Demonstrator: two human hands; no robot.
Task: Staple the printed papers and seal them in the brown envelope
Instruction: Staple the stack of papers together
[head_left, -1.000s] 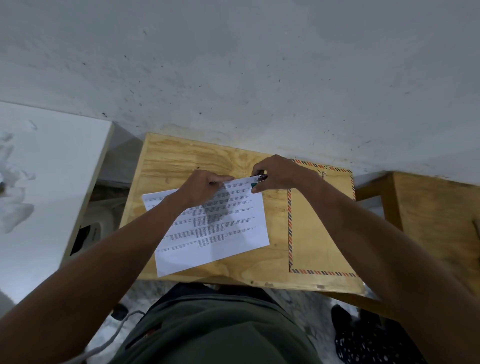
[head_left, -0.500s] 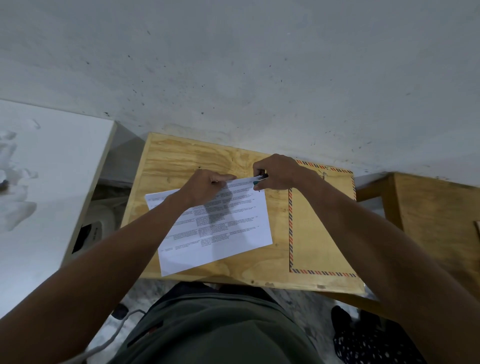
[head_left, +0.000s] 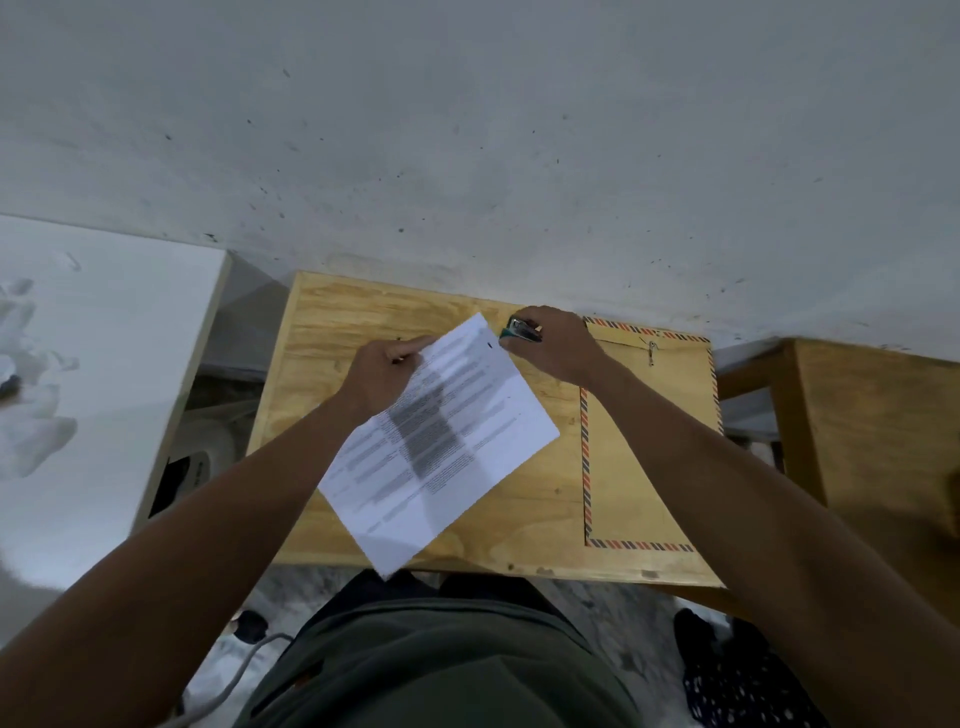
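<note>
1. Head view: we see a light plywood table (head_left: 332, 322) against a grey wall.
2. Our left hand (head_left: 387, 371) pinches the far left edge of the white printed papers (head_left: 441, 441), which sit skewed at the table's middle, their near corner past its front edge.
3. Our right hand (head_left: 558, 343) grips a small green-and-silver stapler (head_left: 519, 331) just beside the papers' far corner.
4. The brown envelope with a red-and-blue striped border (head_left: 649, 441) lies flat on the table's right side, under our right forearm.
</note>
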